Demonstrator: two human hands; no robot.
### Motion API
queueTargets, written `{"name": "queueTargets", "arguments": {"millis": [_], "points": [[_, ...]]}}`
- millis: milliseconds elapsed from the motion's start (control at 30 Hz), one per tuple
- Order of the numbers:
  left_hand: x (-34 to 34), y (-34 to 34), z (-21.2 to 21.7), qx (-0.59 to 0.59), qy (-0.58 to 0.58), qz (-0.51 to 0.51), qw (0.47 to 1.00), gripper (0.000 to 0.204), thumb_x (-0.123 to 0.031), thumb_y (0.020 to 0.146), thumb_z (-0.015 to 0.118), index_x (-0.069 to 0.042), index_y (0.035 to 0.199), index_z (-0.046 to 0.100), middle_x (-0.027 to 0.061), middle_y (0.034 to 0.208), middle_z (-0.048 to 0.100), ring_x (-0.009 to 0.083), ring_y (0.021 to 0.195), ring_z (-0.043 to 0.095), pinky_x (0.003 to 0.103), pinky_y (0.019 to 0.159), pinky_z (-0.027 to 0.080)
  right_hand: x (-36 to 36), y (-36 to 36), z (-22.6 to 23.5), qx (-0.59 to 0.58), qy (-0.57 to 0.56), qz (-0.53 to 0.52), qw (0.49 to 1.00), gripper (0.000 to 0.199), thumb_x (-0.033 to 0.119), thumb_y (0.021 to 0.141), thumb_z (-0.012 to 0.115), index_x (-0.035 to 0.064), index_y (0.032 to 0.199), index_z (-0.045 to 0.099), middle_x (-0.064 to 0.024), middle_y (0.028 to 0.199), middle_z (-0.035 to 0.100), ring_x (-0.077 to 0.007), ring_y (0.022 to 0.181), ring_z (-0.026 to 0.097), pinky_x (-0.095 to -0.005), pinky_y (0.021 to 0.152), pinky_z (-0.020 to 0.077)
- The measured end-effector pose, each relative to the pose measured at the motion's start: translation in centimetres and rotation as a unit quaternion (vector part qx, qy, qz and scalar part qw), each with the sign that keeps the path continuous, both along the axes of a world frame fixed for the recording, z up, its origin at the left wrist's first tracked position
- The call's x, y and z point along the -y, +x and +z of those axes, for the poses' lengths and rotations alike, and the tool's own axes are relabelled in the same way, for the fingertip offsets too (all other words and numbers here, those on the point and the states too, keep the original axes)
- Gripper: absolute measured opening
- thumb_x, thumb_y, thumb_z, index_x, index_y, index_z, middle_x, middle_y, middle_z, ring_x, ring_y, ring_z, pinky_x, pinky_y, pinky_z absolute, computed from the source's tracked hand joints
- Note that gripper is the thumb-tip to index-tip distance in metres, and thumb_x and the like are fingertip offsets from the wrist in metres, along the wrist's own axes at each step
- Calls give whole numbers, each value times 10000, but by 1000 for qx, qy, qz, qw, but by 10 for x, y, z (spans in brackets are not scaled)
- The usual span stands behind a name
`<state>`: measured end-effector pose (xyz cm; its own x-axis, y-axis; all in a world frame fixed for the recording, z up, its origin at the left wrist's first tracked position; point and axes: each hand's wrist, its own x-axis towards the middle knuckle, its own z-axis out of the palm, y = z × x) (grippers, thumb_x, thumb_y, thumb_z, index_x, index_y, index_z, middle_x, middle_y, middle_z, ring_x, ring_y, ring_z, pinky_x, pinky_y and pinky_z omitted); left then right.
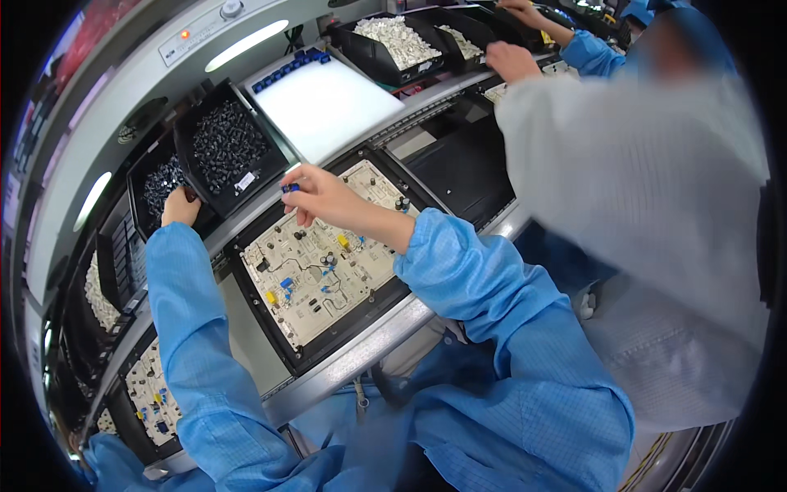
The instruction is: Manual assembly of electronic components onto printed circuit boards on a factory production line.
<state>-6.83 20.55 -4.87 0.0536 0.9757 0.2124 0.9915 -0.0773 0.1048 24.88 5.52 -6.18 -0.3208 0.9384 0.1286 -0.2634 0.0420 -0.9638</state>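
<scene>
The small blue component [290, 188] is sitting between the fingertips of the right hand [321, 197], a little left of the middle of the frame, just above the upper left corner of the circuit board [316, 262]. The hand is pinching it narrowly with thumb and forefinger, probably because such a tiny part needs a fine hold before its legs can be lined up with the board. Its long axis seems to be lying nearly level in the picture, pointing left and right (the part is too small to tell where its legs are pointing).

The board is lying in a black carrier frame [246, 307] on the conveyor rail [361, 361], tilted so that its long side is running from lower left to upper right; this is keeping it flat and steady under the hands.

The left hand [180, 207] is reaching into a black bin of dark parts [157, 187] at the left of the frame. Its fingers are hidden inside the bin, so I cannot tell whether it is holding anything. A second bin of black cylinders [228, 148] is standing just beside it, tipped toward the worker for easy picking.

At the upper right, another person in a pale coat [639, 180] is working at bins of white parts [398, 39].
</scene>
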Motion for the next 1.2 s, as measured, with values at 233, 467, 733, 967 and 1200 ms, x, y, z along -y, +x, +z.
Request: {"name": "queueTargets", "arguments": {"millis": [233,467,733,967,1200], "points": [[22,35,25,-71,-11,74,995,285,-263,747,641,-65,948,604,150,975,637,335,937,600,430,798,475,1,-3,-2,8,16,18,1000,253,109,883,547,7,1094,451,-67,783,590,-109,625,574,-225,537,464],[41,51,37,-163,6,84,983,245,-240,758,657,-59,919,617,155,955,640,342,918,611,437,777,494,7,-3,0,30,18,33,999,262,118,888,546,-3,1100,453,-63,787,589,-97,647,570,-218,556,464],[37,38,35,-133,-22,91,987,315,-218,733,705,-61,984,598,154,1007,632,340,959,603,434,787,497,12,-5,4,57,12,49,997,276,137,885,557,3,1109,466,-53,792,587,-92,658,568,-219,578,467],[34,29,26,-89,-5,80,993,225,-174,703,724,-83,891,640,143,972,645,318,947,612,422,789,494,19,-4,4,74,16,42,996,263,141,858,612,17,1062,500,-4,699,540,-72,603,541,-207,548,445],[23,7,24,55,-42,-13,997,225,-114,647,723,-53,862,696,165,877,660,294,871,638,365,791,494,20,-4,1,100,80,37,991,224,118,821,663,22,984,545,72,617,418,-8,540,396,-172,479,299]]}}
